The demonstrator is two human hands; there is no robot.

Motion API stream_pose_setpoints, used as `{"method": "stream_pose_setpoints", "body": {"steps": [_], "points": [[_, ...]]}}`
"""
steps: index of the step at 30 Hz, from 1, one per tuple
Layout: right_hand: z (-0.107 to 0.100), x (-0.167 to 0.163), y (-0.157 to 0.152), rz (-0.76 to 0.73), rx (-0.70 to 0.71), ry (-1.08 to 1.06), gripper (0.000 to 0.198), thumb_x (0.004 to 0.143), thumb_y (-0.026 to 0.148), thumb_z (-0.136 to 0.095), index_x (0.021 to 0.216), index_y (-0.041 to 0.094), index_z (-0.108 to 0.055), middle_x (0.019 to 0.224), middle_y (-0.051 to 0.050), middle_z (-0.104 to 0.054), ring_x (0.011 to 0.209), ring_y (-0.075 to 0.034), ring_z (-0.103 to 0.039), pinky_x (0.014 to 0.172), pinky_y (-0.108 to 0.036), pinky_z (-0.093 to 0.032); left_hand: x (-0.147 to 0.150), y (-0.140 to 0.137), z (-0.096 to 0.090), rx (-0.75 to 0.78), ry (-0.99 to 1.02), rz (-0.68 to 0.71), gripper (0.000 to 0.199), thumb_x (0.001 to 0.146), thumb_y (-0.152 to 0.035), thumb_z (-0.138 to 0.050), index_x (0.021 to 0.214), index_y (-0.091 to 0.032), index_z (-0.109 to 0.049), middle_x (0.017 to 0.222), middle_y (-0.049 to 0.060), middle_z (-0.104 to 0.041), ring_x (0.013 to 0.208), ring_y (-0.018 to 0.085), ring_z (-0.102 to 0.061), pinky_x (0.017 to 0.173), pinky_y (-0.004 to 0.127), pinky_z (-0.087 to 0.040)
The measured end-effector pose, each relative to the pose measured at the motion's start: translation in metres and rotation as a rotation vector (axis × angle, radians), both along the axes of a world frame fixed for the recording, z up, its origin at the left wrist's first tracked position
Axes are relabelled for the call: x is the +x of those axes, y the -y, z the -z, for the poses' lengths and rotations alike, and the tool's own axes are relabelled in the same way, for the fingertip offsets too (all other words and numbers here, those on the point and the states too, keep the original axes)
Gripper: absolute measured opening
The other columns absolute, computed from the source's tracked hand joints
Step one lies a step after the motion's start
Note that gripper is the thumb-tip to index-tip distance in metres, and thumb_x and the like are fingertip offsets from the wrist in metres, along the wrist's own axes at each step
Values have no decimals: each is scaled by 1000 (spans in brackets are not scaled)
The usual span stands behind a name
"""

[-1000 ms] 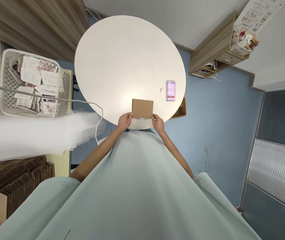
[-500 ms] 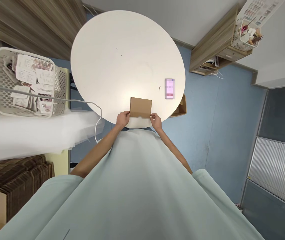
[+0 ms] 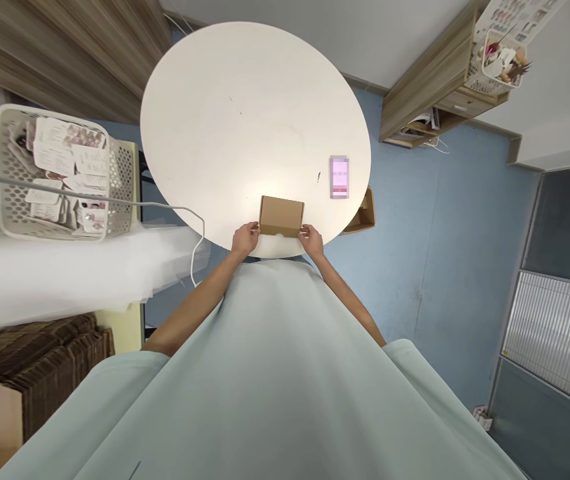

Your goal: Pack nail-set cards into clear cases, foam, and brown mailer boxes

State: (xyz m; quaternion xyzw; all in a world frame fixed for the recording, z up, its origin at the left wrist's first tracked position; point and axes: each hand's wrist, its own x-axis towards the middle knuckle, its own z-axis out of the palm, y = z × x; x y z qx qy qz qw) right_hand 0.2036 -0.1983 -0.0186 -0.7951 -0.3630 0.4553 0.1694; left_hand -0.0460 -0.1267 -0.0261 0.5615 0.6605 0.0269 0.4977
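Although the view has shifted slightly since a second ago, the box (image 3: 281,214) remains near the close edge of the white table (image 3: 245,100), with the phone (image 3: 339,177) to its right. The floor (image 3: 459,220) is blue; a basket (image 3: 120,187) of cards (image 3: 55,148) stands at left. Left hand (image 3: 245,239) and right hand (image 3: 311,240), fingers bent, meet the box's near corners; whether either grips cannot be told.
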Motion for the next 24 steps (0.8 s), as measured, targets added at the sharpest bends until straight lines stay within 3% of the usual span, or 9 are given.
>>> {"method": "stream_pose_setpoints", "body": {"steps": [5, 10, 16, 20, 24], "points": [[-2, -5, -2, -13, 35, -12, 42, 99, 22, -60, 139, 18, -73, 142, -14, -80, 120, -26, -80, 116, -45, -60, 4, -5, -9, -22, 1, 52, 53, 96, -28, -55, 142, -18, -77, 149, 15, -76, 124, 34, -77, 113, 46, -56], [-17, -7, -4, 47, 78, -26, 40, 99, 23, -56, 132, 17, -78, 138, -14, -82, 129, -27, -78, 115, -42, -61, 5, -3, -31, 38, 16, 50, 37, 100, -39, -58, 115, -21, -87, 147, 11, -77, 125, 34, -76, 113, 43, -56], [-53, 11, -6, 86, 125, -16, 40, 104, 51, -61, 111, 20, -85, 120, -12, -87, 116, -32, -81, 105, -45, -64, 5, 0, -63, -10, 5, -63, 52, 106, -60, -55, 108, -21, -89, 118, 9, -87, 118, 36, -78, 104, 43, -59], [-61, 21, -10, 75, 130, -38, 44, 105, 56, -60, 107, 20, -86, 119, -11, -87, 115, -33, -81, 107, -45, -63, 9, -7, -65, -31, -3, -81, 46, 104, -56, -61, 106, -19, -89, 117, 11, -87, 116, 36, -79, 103, 43, -59], [-56, 25, -14, 103, 157, -95, 41, 106, 53, -62, 115, 21, -85, 126, -11, -86, 119, -30, -80, 112, -45, -61, 11, -13, -58, -32, 78, -114, 42, 104, -53, -63, 118, -21, -87, 124, 11, -86, 117, 33, -79, 106, 43, -59]]}}
